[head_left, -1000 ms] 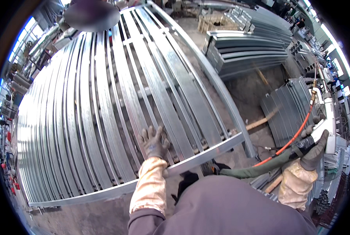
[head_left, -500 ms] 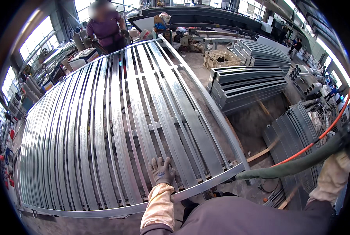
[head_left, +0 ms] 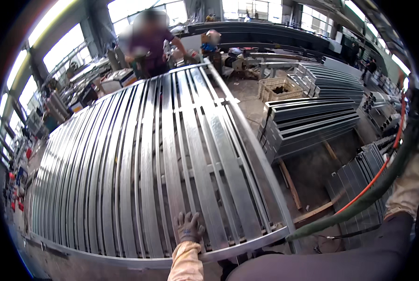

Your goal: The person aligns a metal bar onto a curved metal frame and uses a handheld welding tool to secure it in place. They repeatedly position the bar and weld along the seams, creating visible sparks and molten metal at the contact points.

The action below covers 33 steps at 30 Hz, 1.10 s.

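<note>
My left hand (head_left: 189, 228), in a grey glove, lies with fingers spread on the metal slats of a large frame (head_left: 190, 154), near its front rail (head_left: 247, 245). The frame is made of long silvery galvanized bars set side by side, with narrow gaps between them. At the far right, my right forearm in a tan sleeve (head_left: 406, 185) is raised beside a dark green sheathed hose (head_left: 354, 208) and a thin orange hose (head_left: 366, 188). The right hand itself is lost in the dark rim, so its fingers are hidden. The green hose runs down to the frame's front right corner.
Across the frame stands another person (head_left: 153, 56) in a purple top, one arm reaching toward the frame's far end. To the right lie stacked steel channels (head_left: 312, 124), a crate (head_left: 279, 89), wooden strips (head_left: 291, 185) and grey panels (head_left: 354, 187) on the floor.
The view has tilted up, and the scene sits a little further right. The green hose now climbs more steeply at the right. The other person has stretched an arm out sideways. My left hand stays spread on the bars.
</note>
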Tool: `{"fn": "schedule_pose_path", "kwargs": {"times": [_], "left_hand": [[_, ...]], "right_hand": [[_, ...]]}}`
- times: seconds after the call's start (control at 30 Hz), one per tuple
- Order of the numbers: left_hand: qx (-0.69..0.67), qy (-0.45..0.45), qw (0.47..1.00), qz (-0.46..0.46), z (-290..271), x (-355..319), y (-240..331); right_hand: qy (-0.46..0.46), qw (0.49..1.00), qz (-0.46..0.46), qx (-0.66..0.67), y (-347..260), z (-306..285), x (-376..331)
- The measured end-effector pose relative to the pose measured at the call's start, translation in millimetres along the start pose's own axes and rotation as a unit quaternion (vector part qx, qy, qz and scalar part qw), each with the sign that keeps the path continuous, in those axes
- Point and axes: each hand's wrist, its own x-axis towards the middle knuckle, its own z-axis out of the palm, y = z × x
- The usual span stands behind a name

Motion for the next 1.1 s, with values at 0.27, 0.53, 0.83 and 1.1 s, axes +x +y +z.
{"fn": "schedule_pose_path", "kwargs": {"times": [0.27,0.53,0.83,1.1], "left_hand": [[0.033,-0.017,0.999,-0.02,9.9,-10.4,-8.6],[0.001,-0.011,1.0,-0.01,11.2,2.2,2.3],[-0.021,-0.034,0.999,-0.018,-0.1,-8.5,0.3],[-0.027,-0.025,0.999,-0.037,-4.5,-11.6,-2.9]], "right_hand": [[0.248,0.899,0.316,0.175,28.2,100.8,-23.8],[0.139,0.965,0.185,0.12,22.3,69.1,6.7],[0.143,0.982,0.099,-0.079,-97.0,19.7,-13.3],[0.054,0.984,0.14,-0.1,-140.1,-11.3,-18.0]]}}
